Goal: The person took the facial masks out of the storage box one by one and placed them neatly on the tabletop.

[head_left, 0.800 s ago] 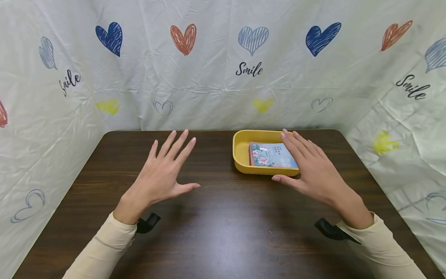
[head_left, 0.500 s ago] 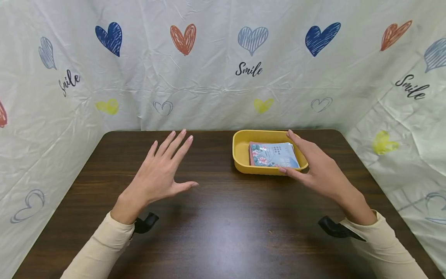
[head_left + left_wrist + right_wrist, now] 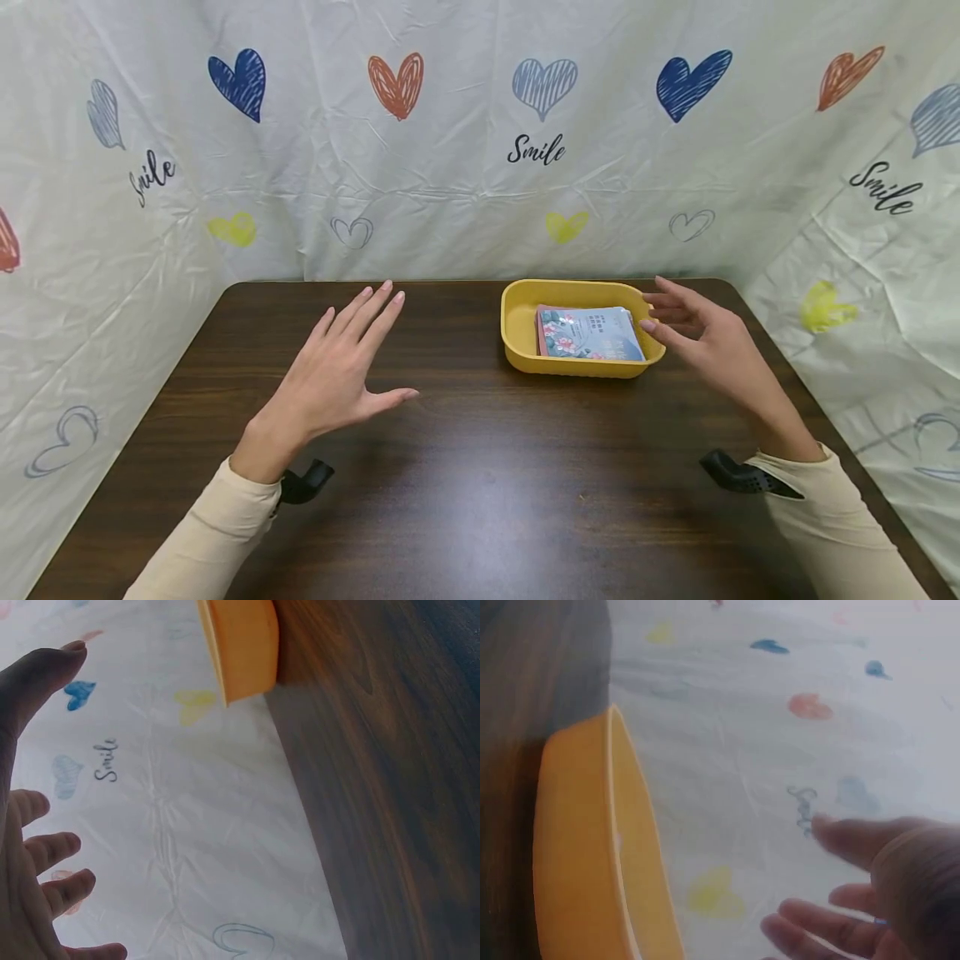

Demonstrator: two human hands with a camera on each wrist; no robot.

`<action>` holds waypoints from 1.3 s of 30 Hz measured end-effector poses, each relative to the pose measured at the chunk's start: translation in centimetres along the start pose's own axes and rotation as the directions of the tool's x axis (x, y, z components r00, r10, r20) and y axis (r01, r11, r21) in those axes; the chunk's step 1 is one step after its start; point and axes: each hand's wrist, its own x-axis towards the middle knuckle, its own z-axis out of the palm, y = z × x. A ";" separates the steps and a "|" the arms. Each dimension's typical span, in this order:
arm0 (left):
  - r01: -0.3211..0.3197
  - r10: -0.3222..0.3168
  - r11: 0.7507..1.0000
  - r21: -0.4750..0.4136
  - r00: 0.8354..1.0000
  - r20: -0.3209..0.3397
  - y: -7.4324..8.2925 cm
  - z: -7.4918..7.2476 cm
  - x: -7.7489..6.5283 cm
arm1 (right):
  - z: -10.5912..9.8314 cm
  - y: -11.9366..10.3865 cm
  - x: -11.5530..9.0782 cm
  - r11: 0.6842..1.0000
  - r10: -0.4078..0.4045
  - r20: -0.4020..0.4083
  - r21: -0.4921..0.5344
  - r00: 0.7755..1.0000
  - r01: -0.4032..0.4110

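A yellow tray (image 3: 517, 363) stands toward the back right of the table. Inside it lies a small stack of flat packets (image 3: 592, 333), the top one pale blue with flowers and a pink edge showing at the left. My right hand (image 3: 708, 337) hovers beside the tray's right end, fingers loosely bent, thumb apart, holding nothing. In the right wrist view the yellow tray (image 3: 574, 840) shows its side wall, apart from the fingers. My left hand (image 3: 330, 375) is held in the air left of the tray, fingers spread and straight, with nothing in it.
The dark wooden table (image 3: 480, 475) fills the lower part of the head view. A white curtain (image 3: 450, 167) printed with hearts and "Smile" hangs behind and at both sides. Black devices (image 3: 307, 482) sit on both wrists.
My right hand has moved right, from over the tray to beside its right end, uncovering the packets. My left hand has drifted slightly left. The tray has stayed in place.
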 end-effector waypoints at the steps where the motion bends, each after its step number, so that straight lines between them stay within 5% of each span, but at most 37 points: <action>1: 0.003 -0.003 1.000 -0.006 1.000 0.001 0.0 0.0 -0.1 | -0.2 0.3 0.1 1.000 0.024 0.008 0.006 1.000 -0.024; 10: 0.023 -0.022 0.995 -0.098 1.000 0.002 -0.8 0.2 -0.3 | -1.5 3.0 1.6 0.980 0.184 0.108 0.059 0.977 -0.191; 19: -0.009 0.002 0.987 -0.159 0.999 -0.047 -1.7 0.7 -0.5 | -0.8 5.9 3.2 0.934 0.321 0.263 0.073 0.910 -0.351; 39: -0.010 -0.001 0.982 -0.190 0.998 -0.057 -2.0 0.9 -0.7 | 0.3 8.7 4.3 0.846 0.462 0.352 0.098 0.814 -0.523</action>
